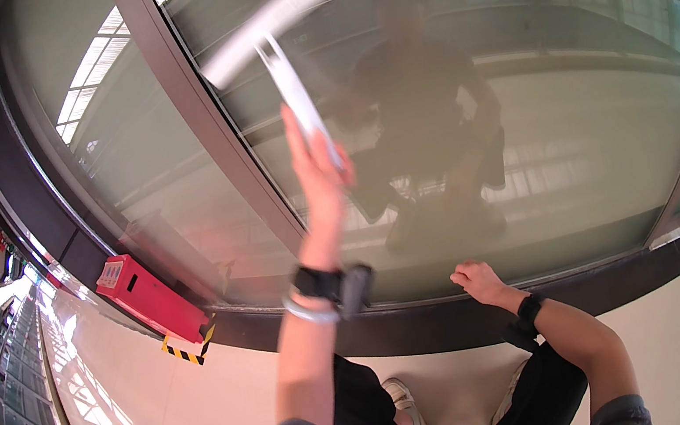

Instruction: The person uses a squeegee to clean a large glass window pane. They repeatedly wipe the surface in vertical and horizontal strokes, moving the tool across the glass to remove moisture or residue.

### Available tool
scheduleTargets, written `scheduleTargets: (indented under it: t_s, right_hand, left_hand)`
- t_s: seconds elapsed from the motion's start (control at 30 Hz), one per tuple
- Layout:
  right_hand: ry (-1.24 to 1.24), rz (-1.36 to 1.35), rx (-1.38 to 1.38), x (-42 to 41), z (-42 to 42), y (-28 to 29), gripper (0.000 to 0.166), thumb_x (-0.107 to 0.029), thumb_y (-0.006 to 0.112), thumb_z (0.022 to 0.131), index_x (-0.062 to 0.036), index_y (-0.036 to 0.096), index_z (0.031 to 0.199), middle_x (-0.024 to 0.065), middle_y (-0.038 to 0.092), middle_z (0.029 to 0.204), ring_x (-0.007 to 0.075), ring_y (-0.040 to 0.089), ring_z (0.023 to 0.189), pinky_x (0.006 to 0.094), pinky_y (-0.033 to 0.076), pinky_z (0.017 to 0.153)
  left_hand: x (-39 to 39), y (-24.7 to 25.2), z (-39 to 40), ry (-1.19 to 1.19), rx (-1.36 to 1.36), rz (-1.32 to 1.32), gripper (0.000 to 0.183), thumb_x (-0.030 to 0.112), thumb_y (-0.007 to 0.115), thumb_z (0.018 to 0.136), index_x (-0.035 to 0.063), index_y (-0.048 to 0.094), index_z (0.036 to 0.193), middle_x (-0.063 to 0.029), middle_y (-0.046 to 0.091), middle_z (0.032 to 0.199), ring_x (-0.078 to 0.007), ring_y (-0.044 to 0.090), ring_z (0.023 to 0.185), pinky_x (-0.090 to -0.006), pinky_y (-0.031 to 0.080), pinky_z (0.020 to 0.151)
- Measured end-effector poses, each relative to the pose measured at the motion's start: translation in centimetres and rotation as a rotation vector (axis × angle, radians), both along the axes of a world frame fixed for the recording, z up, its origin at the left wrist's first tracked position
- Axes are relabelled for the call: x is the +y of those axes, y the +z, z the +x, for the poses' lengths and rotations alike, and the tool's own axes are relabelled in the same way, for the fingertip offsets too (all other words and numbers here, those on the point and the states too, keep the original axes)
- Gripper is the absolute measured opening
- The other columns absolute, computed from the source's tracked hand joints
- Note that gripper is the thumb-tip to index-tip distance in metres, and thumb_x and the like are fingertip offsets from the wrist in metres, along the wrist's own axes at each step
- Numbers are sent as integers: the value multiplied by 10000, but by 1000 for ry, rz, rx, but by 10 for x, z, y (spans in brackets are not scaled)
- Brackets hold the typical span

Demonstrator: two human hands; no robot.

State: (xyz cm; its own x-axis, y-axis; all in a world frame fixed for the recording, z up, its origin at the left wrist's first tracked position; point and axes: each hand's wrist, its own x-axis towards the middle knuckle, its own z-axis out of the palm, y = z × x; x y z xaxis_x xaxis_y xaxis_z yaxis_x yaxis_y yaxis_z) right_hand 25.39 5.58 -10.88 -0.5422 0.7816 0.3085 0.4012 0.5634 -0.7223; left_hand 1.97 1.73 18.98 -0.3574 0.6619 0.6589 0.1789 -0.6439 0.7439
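My left hand [320, 162] is raised in front of a large glass pane [567, 130], fingers closed around the handle of a white window squeegee [264, 27]. The squeegee's wide head slants across the upper left of the pane, close to the frame post, and is blurred. Whether it touches the glass is hard to tell. Lower down, my right hand [479, 282] is curled in a loose fist before the bottom of the pane, with nothing visible in it. Each wrist wears a black band.
A red box [150, 299] stands on the floor at left, against the dark base ledge [425, 326], with black-and-yellow tape [185, 352] at its foot. A brown metal post [212, 119] divides the glass. My reflection shows in the pane. Shiny pale floor [210, 406] lies below.
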Motion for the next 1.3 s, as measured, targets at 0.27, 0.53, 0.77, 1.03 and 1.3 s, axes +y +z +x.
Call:
scheduleTargets:
  t_s: [0.27,0.53,0.77,1.03,1.3]
  right_hand:
    - [103,-105,36,12,10,-29,211,-247,625,938,-38,636,904,196,637,939,432,627,865,531,511,755]
    - [80,111,-127,-2,17,4,251,-248,635,942,-23,616,832,188,621,898,436,615,849,518,501,728]
    - [74,100,-176,11,19,-15,242,-267,626,942,-37,637,869,172,645,935,435,629,888,511,512,752]
    - [103,-149,35,28,22,-60,220,-276,626,923,-73,682,986,178,664,1091,431,629,1004,494,524,839]
    - [112,87,-283,6,38,-8,225,-247,647,938,-41,612,854,162,614,904,400,607,854,484,491,747]
  left_hand:
    - [-68,-212,132,-518,-574,-395,766,429,481,1049,390,-61,1588,-57,517,853,-149,510,631,-258,348,459]
    - [-11,-79,53,-586,-868,-9,681,439,472,1051,503,-6,1532,-82,536,913,-174,539,701,-243,415,465]
    - [-14,-123,107,-650,-1005,-131,353,515,476,1034,204,383,1170,-53,526,862,-164,528,709,-220,412,463]
    - [-63,-155,158,-596,-1140,-560,389,487,348,1079,125,423,1201,-89,570,961,-228,563,773,-270,402,500]
    - [-9,-184,17,-494,-1169,-114,374,450,284,1097,99,388,1172,-84,548,1001,-195,545,820,-225,384,475]
